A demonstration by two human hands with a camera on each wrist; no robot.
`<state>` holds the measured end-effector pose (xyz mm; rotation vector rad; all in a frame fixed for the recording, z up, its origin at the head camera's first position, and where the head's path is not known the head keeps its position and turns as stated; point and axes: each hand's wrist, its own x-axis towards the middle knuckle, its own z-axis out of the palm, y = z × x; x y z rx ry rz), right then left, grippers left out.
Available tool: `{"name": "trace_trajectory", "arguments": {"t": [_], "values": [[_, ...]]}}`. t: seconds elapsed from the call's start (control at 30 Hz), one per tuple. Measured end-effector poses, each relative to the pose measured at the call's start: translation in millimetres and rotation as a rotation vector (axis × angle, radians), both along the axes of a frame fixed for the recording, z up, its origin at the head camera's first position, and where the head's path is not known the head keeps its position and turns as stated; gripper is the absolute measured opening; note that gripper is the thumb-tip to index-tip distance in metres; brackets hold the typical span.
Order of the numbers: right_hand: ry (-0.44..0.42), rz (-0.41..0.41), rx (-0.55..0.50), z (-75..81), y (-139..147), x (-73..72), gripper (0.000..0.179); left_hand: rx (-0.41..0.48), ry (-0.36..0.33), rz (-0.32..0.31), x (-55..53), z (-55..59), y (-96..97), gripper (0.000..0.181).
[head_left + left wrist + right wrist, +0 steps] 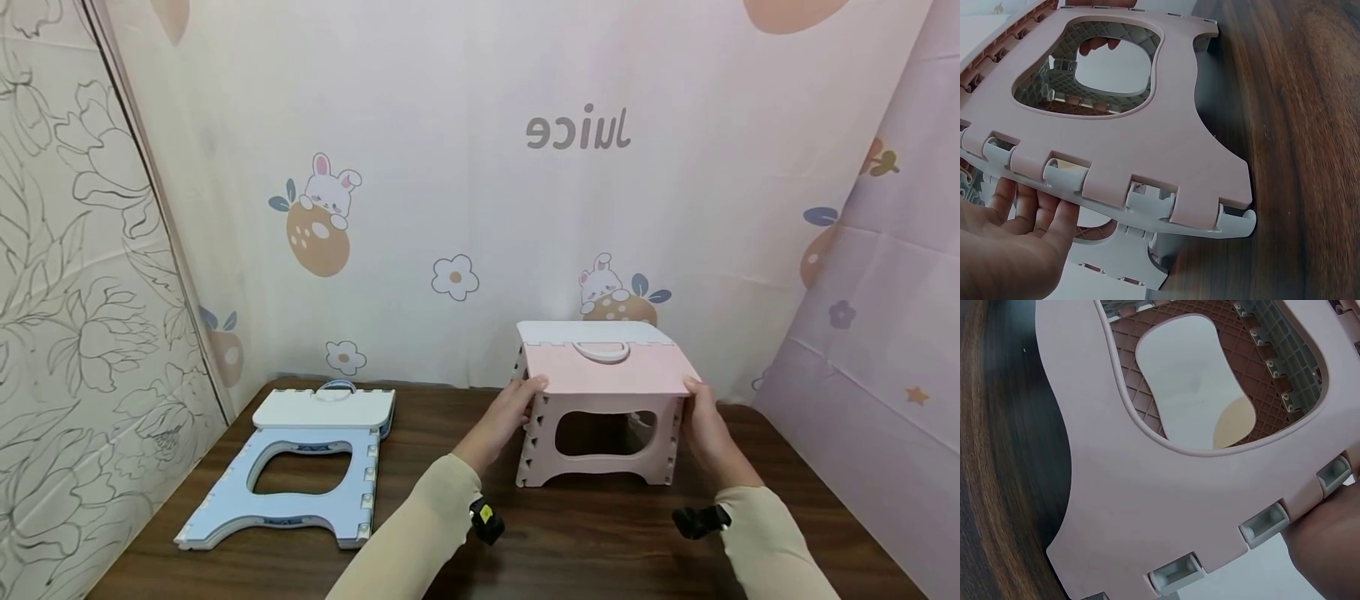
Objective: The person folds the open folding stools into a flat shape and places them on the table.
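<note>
A pink and white folding step stool stands unfolded and upright on the right part of the brown table, its white carry handle on top. My left hand grips its left top edge, thumb on top. In the left wrist view, the fingers curl against the white hinged side behind the pink leg panel. At the opposite top corner my right hand holds the stool the same way. The right wrist view shows only part of that hand, beside the hinged edge. Whether the feet bear fully on the table is unclear.
To the left lies a blue and white folding stool, folded flat on the dark wooden table. A printed curtain hangs close behind the table's back edge. More curtains hang at the left and right.
</note>
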<state>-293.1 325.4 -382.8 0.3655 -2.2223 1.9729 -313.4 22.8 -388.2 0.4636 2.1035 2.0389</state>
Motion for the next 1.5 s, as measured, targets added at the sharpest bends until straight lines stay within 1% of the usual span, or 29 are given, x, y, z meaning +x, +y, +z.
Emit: {"name": "trace_trajectory", "arguments": {"t": [0.2,0.33,0.57,0.77,1.0,1.2,1.33,1.43,1.5], "values": [[0.013,0.009,0.018,1.9,-7,-0.5,0.070,0.010,-0.010,0.015,-1.6,-0.4,-5.6,0.078],[0.010,0.009,0.028,2.4,-11,0.2,0.070,0.010,-0.021,0.009,-1.1,-0.9,-9.4,0.079],[-0.002,0.003,0.027,4.4,-16,0.2,0.070,0.001,-0.017,0.009,-0.8,-1.4,-13.3,0.079],[-0.031,-0.007,0.054,4.3,-19,1.0,0.070,0.000,-0.012,0.013,-0.4,-2.1,-16.1,0.077],[-0.067,-0.025,0.112,3.6,-22,3.0,0.073,-0.004,-0.015,0.015,-1.6,-4.7,-21.4,0.076],[-0.057,-0.032,0.139,4.2,-26,3.1,0.073,-0.004,-0.015,0.006,-2.5,-3.9,-25.7,0.078],[-0.040,-0.022,0.131,4.4,-29,3.4,0.072,-0.006,-0.009,0.001,-2.1,-3.6,-28.7,0.078],[-0.036,-0.018,0.119,4.2,-31,3.4,0.072,-0.011,-0.008,0.007,-1.6,-3.0,-30.9,0.079],[-0.035,-0.022,0.134,3.8,-32,3.6,0.073,-0.011,-0.009,0.012,-1.2,-2.8,-32.2,0.079]]}}
